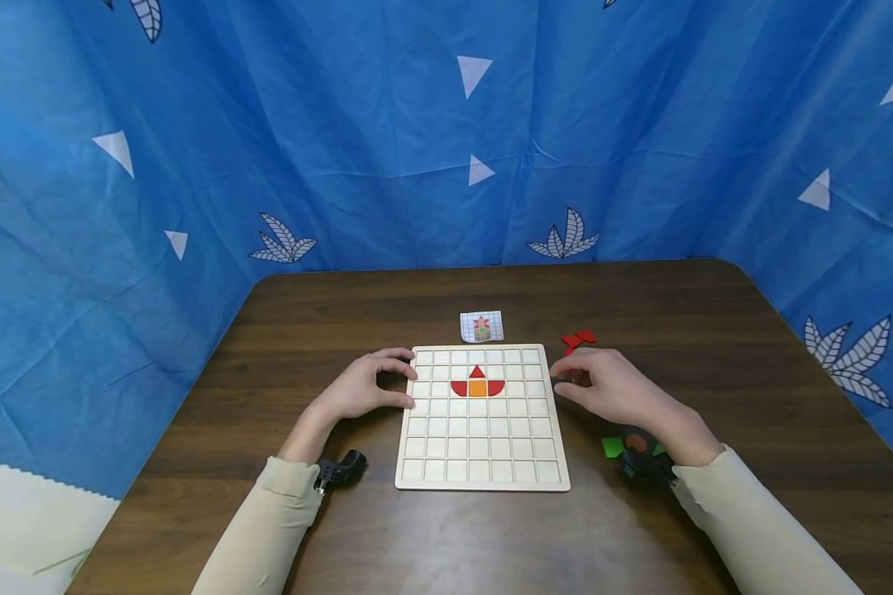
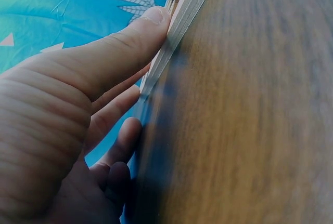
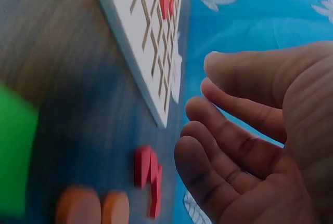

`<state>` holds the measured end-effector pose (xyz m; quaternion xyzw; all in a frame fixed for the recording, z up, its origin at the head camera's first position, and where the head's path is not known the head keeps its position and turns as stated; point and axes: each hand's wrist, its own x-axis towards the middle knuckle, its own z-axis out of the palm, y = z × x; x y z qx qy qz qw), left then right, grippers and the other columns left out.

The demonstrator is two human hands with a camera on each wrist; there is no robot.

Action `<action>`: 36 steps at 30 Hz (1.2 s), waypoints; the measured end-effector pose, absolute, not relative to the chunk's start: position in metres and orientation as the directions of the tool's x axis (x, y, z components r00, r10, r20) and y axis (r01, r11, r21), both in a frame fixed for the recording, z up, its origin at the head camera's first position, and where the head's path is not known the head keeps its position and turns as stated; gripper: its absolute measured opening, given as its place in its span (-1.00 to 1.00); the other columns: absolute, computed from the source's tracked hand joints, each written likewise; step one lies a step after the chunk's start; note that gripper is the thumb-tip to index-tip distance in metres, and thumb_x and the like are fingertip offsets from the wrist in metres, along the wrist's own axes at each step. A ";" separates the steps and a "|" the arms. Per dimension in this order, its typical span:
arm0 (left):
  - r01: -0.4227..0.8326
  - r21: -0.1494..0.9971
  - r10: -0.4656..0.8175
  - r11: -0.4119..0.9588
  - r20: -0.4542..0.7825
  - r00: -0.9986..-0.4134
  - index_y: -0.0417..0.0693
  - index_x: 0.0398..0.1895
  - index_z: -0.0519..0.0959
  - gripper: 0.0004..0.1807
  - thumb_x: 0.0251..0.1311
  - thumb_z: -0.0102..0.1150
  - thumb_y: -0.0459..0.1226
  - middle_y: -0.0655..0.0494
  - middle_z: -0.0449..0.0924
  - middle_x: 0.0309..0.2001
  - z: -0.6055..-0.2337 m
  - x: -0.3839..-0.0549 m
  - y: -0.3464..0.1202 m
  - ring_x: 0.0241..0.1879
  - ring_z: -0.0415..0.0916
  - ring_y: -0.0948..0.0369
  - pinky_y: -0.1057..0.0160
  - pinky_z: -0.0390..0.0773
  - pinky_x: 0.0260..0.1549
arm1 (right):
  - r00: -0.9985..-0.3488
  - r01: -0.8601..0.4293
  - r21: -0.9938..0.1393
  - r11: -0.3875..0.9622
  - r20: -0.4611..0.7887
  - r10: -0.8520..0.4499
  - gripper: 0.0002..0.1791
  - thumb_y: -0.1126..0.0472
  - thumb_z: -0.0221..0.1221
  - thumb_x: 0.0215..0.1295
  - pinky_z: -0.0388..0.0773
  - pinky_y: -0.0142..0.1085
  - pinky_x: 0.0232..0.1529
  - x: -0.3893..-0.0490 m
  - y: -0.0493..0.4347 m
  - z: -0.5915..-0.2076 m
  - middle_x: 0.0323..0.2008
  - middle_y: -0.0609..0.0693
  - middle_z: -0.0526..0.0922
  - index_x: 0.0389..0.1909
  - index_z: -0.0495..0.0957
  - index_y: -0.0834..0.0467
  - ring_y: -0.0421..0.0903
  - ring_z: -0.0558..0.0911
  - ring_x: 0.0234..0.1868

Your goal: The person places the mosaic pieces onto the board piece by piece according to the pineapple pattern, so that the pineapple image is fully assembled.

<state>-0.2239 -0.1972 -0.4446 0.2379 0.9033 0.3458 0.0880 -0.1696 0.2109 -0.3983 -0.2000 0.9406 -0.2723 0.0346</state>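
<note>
Pattern-laying seems under way | board (image 1: 479, 448) at frame centre, four set pieces (image 1: 478, 388) | left hand (image 1: 355, 387) spread wide, touching its left edge | right hand (image 1: 613, 388) loosely curved, empty, beside right edge | next likely needs pinching loose red pieces (image 1: 585, 336), right of centre

head view from above, forward and down, wide over table (image 1: 484, 541), wrist views low, close, rolled sideways, one each side of board (image 1: 479, 427), board and curtain (image 1: 417, 116) shared by all
</note>
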 end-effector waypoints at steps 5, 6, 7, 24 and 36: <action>0.360 0.670 0.484 0.649 0.001 -0.875 0.19 -0.09 0.73 -0.61 0.00 0.63 -0.08 0.17 0.49 0.38 -0.444 -0.223 -0.197 0.46 0.34 0.06 -0.04 0.39 0.39 | -0.928 -0.334 -0.525 0.783 0.037 -0.371 -0.73 0.21 0.37 0.33 0.57 -0.32 -0.32 -0.172 0.231 -0.392 -0.17 -0.04 0.72 0.03 0.72 0.12 -0.11 0.55 -0.25; 0.358 0.671 0.483 0.649 0.001 -0.876 0.19 -0.09 0.73 -0.61 -0.01 0.63 -0.08 0.17 0.49 0.38 -0.443 -0.223 -0.197 0.46 0.34 0.06 -0.04 0.39 0.39 | -0.931 -0.325 -0.527 0.785 0.031 -0.364 -0.73 0.21 0.37 0.33 0.58 -0.32 -0.31 -0.173 0.234 -0.391 -0.16 -0.03 0.72 0.03 0.72 0.12 -0.11 0.55 -0.24; 0.357 0.673 0.482 0.648 0.001 -0.876 0.19 -0.09 0.73 -0.62 0.00 0.63 -0.08 0.17 0.49 0.38 -0.443 -0.223 -0.198 0.46 0.34 0.06 -0.04 0.39 0.39 | -0.932 -0.321 -0.528 0.786 0.028 -0.361 -0.74 0.20 0.36 0.34 0.58 -0.32 -0.30 -0.176 0.238 -0.390 -0.16 -0.02 0.72 0.02 0.72 0.12 -0.10 0.56 -0.24; 0.354 0.675 0.480 0.647 0.000 -0.877 0.17 -0.08 0.73 -0.61 0.00 0.63 -0.08 0.17 0.49 0.37 -0.443 -0.222 -0.199 0.46 0.35 0.06 -0.04 0.40 0.39 | -0.953 -0.199 -0.578 0.792 -0.073 -0.293 -0.70 0.29 0.32 0.37 0.63 -0.18 -0.09 -0.247 0.267 -0.395 -0.06 0.14 0.72 0.09 0.68 0.18 0.03 0.59 -0.14; 0.362 0.671 0.490 0.647 -0.002 -0.872 0.19 -0.07 0.72 -0.61 0.01 0.62 -0.07 0.19 0.49 0.38 -0.445 -0.223 -0.197 0.46 0.34 0.07 -0.03 0.41 0.38 | -0.952 -0.128 -0.535 0.835 -0.169 -0.255 -0.66 0.26 0.27 0.41 0.50 0.19 0.22 -0.270 0.273 -0.409 0.18 0.31 0.60 0.16 0.64 0.22 0.23 0.52 0.11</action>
